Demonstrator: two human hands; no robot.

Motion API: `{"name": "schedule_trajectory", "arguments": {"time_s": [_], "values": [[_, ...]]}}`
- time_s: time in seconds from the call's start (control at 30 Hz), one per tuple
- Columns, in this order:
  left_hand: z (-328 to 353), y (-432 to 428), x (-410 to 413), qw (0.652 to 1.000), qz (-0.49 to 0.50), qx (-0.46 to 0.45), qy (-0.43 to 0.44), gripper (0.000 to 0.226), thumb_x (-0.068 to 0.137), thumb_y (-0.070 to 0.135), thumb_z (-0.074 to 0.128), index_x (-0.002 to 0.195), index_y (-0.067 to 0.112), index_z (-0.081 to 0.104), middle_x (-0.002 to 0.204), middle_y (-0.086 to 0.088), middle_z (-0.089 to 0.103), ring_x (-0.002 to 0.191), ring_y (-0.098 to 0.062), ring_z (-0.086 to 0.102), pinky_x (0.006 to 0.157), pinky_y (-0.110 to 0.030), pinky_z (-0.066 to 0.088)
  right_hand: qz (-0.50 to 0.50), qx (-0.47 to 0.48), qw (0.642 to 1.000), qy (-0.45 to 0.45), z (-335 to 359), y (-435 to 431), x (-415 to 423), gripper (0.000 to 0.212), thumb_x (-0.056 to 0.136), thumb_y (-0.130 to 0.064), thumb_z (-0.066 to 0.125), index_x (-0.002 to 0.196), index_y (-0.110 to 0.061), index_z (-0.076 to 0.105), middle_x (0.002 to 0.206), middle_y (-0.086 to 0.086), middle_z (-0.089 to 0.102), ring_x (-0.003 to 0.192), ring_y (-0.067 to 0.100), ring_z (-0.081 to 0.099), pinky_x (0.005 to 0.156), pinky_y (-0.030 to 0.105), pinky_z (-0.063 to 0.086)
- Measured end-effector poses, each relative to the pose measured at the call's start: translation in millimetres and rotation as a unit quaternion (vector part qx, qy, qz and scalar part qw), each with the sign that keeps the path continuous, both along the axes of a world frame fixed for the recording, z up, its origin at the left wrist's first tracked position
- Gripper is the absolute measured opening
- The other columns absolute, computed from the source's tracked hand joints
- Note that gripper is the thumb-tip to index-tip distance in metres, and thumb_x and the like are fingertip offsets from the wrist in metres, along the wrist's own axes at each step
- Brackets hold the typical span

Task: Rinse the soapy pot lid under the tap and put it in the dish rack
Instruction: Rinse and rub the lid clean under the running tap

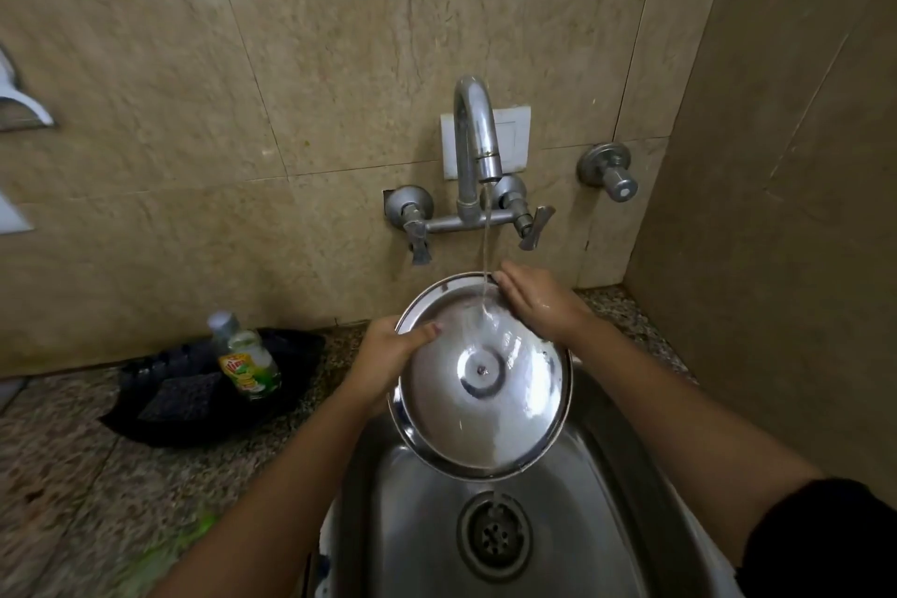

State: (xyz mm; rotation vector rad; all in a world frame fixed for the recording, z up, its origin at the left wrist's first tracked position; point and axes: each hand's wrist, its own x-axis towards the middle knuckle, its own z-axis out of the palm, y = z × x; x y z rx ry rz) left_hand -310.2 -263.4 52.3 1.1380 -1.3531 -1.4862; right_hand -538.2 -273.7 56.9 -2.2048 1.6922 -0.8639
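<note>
While the water runs down from the tap (478,146), I've got the pot lid (483,379) tilted over the sink (597,529), its hollow underside facing up at me. It's one round steel lid, shiny and wet, with a flat rim all round and a small rivet in a raised disc at its centre. The thin stream lands on the far part of it, spreads into a sheet across the metal and dribbles off the near edge towards the drain (495,534). My left hand (388,354) is curled round the left rim, thumb pressed on the inner face. My right hand (534,296) lies nearly flat and open on the far right rim, fingers together, steadying rather than clutching. The tap is a curved chrome spout with two lever handles. On the speckled stone counter (73,476) to my left sits one dish soap bottle (248,364) in a black tray (194,422).
</note>
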Motion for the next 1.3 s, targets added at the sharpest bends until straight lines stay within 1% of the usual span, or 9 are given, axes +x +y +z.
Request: {"name": "schedule_trajectory", "arguments": {"time_s": [0.13, 0.2, 0.37, 0.57, 0.67, 0.77, 0.9, 1.13, 1.3], "values": [[6.7, -2.2, -11.2, 0.997, -0.049, -0.034, -0.044, 0.024, 0.082, 0.008, 0.069, 0.103, -0.002, 0.071, 0.097, -0.020, 0.073, 0.087, -0.029, 0.068, 0.082, -0.038, 0.054, 0.098, -0.045, 0.986, 0.127, 21.7, -0.9, 40.7, 0.029, 0.099, -0.034, 0.036, 0.093, -0.013, 0.055, 0.087, -0.003, 0.051, 0.080, 0.012, 0.046, 0.069, 0.030, 0.035], [6.7, -1.8, -13.5, 0.996, -0.047, -0.048, -0.051, 0.023, 0.082, 0.007, 0.069, 0.102, -0.004, 0.071, 0.097, -0.021, 0.072, 0.087, -0.026, 0.066, 0.082, -0.036, 0.051, 0.143, -0.039, 0.980, 0.135, 27.0, -4.0, 49.5, 0.029, 0.098, -0.035, 0.042, 0.093, -0.011, 0.057, 0.088, 0.000, 0.055, 0.080, 0.012, 0.048, 0.067, 0.030, 0.033], [2.5, -4.4, 3.5, 0.999, -0.022, -0.011, -0.032, 0.018, 0.083, 0.012, 0.069, 0.099, 0.004, 0.072, 0.089, -0.016, 0.075, 0.076, -0.026, 0.072, 0.070, -0.031, 0.059, 0.038, 0.089, 0.988, -0.118, 11.9, -5.3, 5.5, 0.032, 0.094, -0.041, 0.050, 0.085, -0.011, 0.058, 0.081, 0.011, 0.060, 0.077, 0.026, 0.058, 0.077, 0.049, 0.048], [10.1, -1.5, -8.8, 0.991, -0.091, -0.047, -0.082, 0.007, 0.082, 0.009, 0.069, 0.088, 0.008, 0.072, 0.072, -0.001, 0.074, 0.065, -0.010, 0.069, 0.062, -0.018, 0.053, 0.155, 0.136, 0.975, -0.081, 33.6, -3.2, 46.6, 0.021, 0.086, -0.027, 0.067, 0.085, -0.006, 0.069, 0.072, -0.006, 0.061, 0.067, 0.005, 0.056, 0.066, 0.025, 0.045], [3.5, 0.5, -3.4, 0.998, -0.037, -0.038, -0.030, 0.016, 0.082, 0.011, 0.070, 0.095, 0.002, 0.073, 0.091, -0.019, 0.074, 0.083, -0.027, 0.070, 0.077, -0.034, 0.056, 0.098, 0.133, 0.963, -0.213, 36.5, -1.2, 27.8, 0.015, 0.084, -0.015, 0.069, 0.092, -0.003, 0.072, 0.077, -0.004, 0.068, 0.069, -0.002, 0.062, 0.069, 0.013, 0.049], [-3.5, 2.2, 5.1, 0.999, -0.023, 0.022, 0.022, 0.021, 0.084, 0.014, 0.067, 0.102, 0.003, 0.072, 0.101, -0.019, 0.074, 0.096, -0.033, 0.070, 0.085, -0.040, 0.056, 0.024, 0.127, 0.935, -0.331, 29.9, 6.5, 10.0, 0.017, 0.085, -0.013, 0.067, 0.095, 0.001, 0.071, 0.081, 0.005, 0.069, 0.070, 0.005, 0.065, 0.069, 0.014, 0.051], [11.1, -6.8, -4.8, 0.990, -0.126, 0.020, -0.065, 0.025, 0.081, 0.016, 0.071, 0.104, 0.006, 0.072, 0.104, -0.022, 0.072, 0.092, -0.030, 0.070, 0.088, -0.041, 0.052, 0.094, 0.181, 0.941, -0.271, 26.4, 3.9, 38.9, 0.019, 0.080, -0.014, 0.073, 0.090, 0.002, 0.073, 0.081, 0.014, 0.071, 0.071, 0.018, 0.063, 0.067, 0.023, 0.051], [-2.8, -7.2, 6.0, 0.997, -0.055, 0.056, 0.007, 0.024, 0.081, 0.015, 0.070, 0.101, 0.001, 0.072, 0.100, -0.023, 0.073, 0.091, -0.039, 0.069, 0.085, -0.046, 0.055, -0.005, 0.185, 0.936, -0.298, 25.1, -0.1, 9.9, 0.032, 0.081, -0.023, 0.073, 0.090, 0.008, 0.070, 0.073, 0.012, 0.067, 0.060, 0.011, 0.061, 0.062, 0.021, 0.050], [-3.8, -5.8, -12.9, 0.992, -0.110, 0.036, -0.041, 0.015, 0.082, 0.004, 0.068, 0.094, -0.004, 0.072, 0.079, -0.013, 0.073, 0.071, -0.018, 0.070, 0.073, -0.030, 0.054, 0.085, 0.219, 0.955, -0.180, 17.9, -4.8, 51.2, 0.020, 0.074, -0.022, 0.080, 0.076, -0.003, 0.074, 0.059, -0.001, 0.066, 0.059, 0.009, 0.058, 0.062, 0.024, 0.047]]}}
